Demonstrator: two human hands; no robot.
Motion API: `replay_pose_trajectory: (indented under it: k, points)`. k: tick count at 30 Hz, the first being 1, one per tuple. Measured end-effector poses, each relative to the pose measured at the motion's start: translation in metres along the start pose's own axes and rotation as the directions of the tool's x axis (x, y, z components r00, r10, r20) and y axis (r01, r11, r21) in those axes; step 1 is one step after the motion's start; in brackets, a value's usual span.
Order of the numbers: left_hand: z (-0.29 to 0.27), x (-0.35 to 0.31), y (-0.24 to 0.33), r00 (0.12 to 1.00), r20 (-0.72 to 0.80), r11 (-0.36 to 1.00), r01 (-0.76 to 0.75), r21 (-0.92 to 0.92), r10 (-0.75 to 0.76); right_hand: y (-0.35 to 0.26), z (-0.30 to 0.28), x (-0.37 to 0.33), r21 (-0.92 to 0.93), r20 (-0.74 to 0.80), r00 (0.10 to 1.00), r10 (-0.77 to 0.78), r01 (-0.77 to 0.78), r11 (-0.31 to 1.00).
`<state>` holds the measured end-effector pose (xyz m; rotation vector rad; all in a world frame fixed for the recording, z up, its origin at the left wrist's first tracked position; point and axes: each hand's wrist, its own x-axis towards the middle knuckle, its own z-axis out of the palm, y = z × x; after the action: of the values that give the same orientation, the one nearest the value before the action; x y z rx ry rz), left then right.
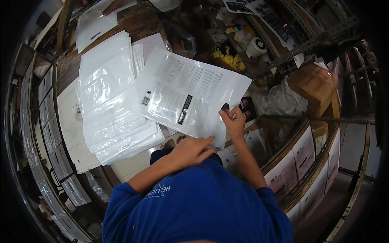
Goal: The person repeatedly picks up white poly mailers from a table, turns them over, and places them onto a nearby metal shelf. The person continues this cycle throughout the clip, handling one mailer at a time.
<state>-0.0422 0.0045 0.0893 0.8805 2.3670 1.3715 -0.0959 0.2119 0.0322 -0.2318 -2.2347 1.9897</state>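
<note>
Slanting across the near part of the right edge of the brown wooden worktop (pixel 142 20), a thin, glossy white rectangular plastic sheet with dark print (pixel 198 83) reaches out past that edge. Its far-left side overlaps a thick, shiny stack of white plastic sheets (pixel 107 91). From the right hand's grip, the printed sheet extends left and away, its long axis sloping from upper left to lower right. The right hand (pixel 234 121) is nearer its right side, fingers curled and pinching that margin; a small dark item (pixel 225 107) shows at the fingertips, whether worn or held I cannot tell. The left hand (pixel 189 150) reaches rightward, palm down, fingers loosely apart at the near edge; contact is unclear.
</note>
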Motion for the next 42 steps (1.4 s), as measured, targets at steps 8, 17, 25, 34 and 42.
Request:
replay_pose_trajectory:
  k: [8, 17, 25, 34, 42]
  points:
    - [-0.055, -0.02, -0.032, 0.862, -0.434, 0.923, 0.355, 0.15, -0.261, 0.01, -0.029, 0.019, -0.183, 0.031, 0.966, -0.256, 0.257, 0.949]
    - [-0.108, 0.01, -0.099, 0.773, -0.632, 0.691, 0.484, 0.537, -0.05, -0.008, -0.053, 0.026, -0.268, 0.07, 0.926, -0.37, 0.375, 0.887]
    - [-0.099, 0.074, -0.134, 0.882, -0.391, 0.547, 0.47, 0.693, -0.264, -0.023, -0.065, 0.027, -0.302, 0.093, 0.885, -0.455, 0.461, 0.835]
    - [-0.094, 0.08, -0.144, 0.799, -0.381, 0.624, 0.601, 0.498, -0.465, -0.022, -0.086, 0.016, -0.263, -0.044, 0.935, -0.353, 0.33, 0.907]
    - [-0.088, 0.081, -0.139, 0.793, -0.431, 0.622, 0.607, 0.495, -0.431, -0.011, -0.095, 0.015, -0.338, -0.181, 0.889, -0.421, 0.346, 0.875]
